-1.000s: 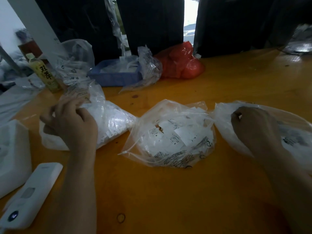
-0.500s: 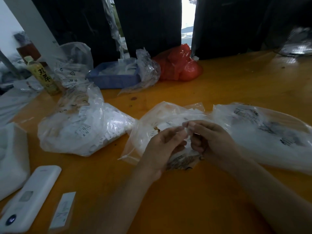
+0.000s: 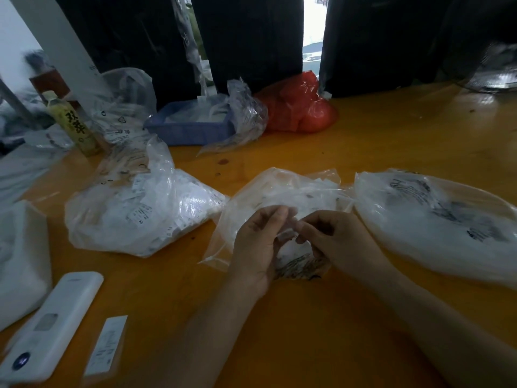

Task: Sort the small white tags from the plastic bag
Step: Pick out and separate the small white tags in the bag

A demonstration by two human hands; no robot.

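Three clear plastic bags of small white tags lie in a row on the orange table: a left bag (image 3: 140, 211), a middle bag (image 3: 282, 191) and a right bag (image 3: 436, 222). My left hand (image 3: 257, 245) and my right hand (image 3: 335, 242) meet over the near side of the middle bag. Their fingertips pinch a small white tag (image 3: 288, 236) between them; it is blurred and partly hidden by the fingers.
A white remote-like device (image 3: 47, 326) and a white strip (image 3: 107, 345) lie near the front left, beside a white bag (image 3: 19, 261). At the back stand a green tea bottle (image 3: 74, 124), a blue tray (image 3: 190, 130), a red bag (image 3: 299, 107) and crumpled plastic.
A second ago my hands were apart, the left on the left bag, the right on the right bag. Both have come together over the middle bag and now pinch a small tag.
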